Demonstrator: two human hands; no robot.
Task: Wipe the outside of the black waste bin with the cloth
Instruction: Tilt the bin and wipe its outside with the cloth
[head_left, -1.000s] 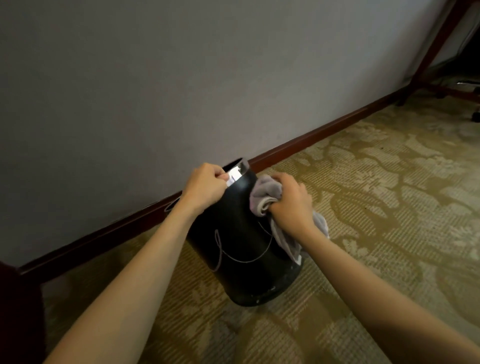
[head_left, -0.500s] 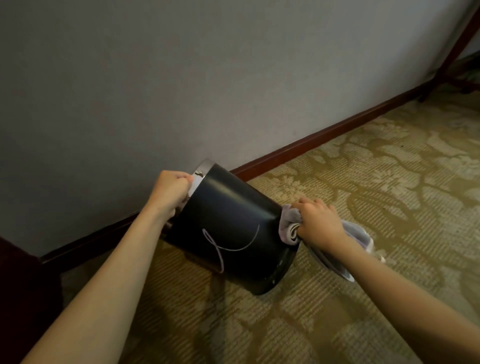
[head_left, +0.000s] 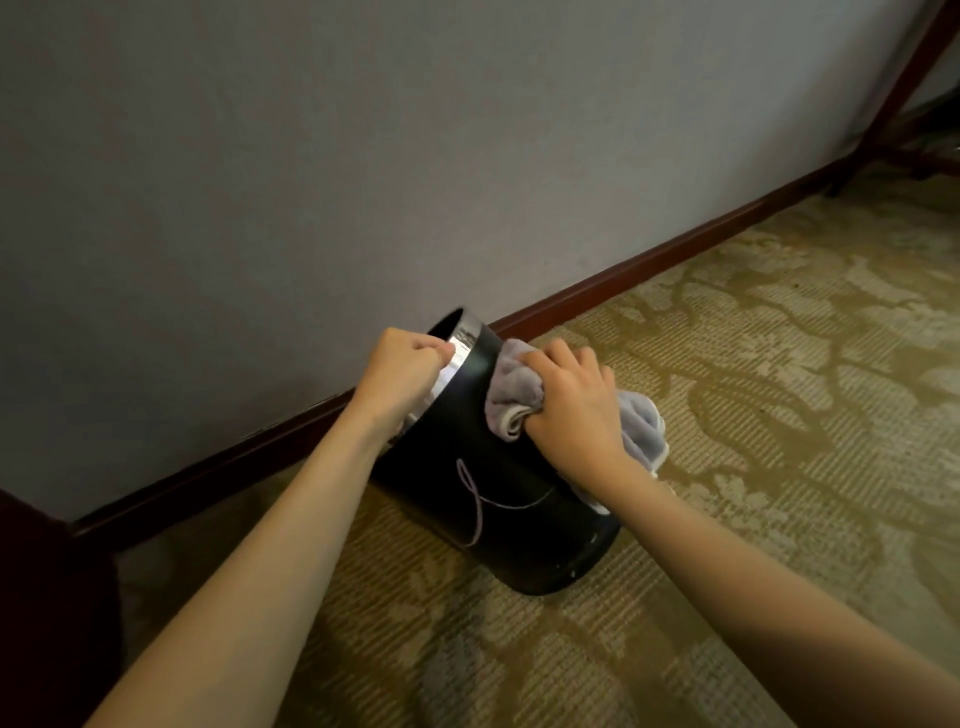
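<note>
The black waste bin (head_left: 498, 499) stands tilted on the carpet, its silver-rimmed mouth leaning toward the wall and its base on the floor. A thin pale line curls across its side. My left hand (head_left: 402, 371) grips the shiny rim at the top. My right hand (head_left: 574, 405) is closed on a bunched grey cloth (head_left: 511, 389) and presses it against the bin's upper right side, just below the rim. The loose end of the cloth hangs behind my wrist.
A grey wall with a dark red skirting board (head_left: 649, 265) runs right behind the bin. Patterned olive carpet (head_left: 779, 389) spreads to the right and front. Dark wooden furniture (head_left: 47, 597) stands at the left edge, and a wooden leg (head_left: 893, 93) at the far right.
My right hand has slid the cloth from the bin's lower end up to just under the rim. The bin has tipped more upright, and my left hand has kept its hold on the rim.
</note>
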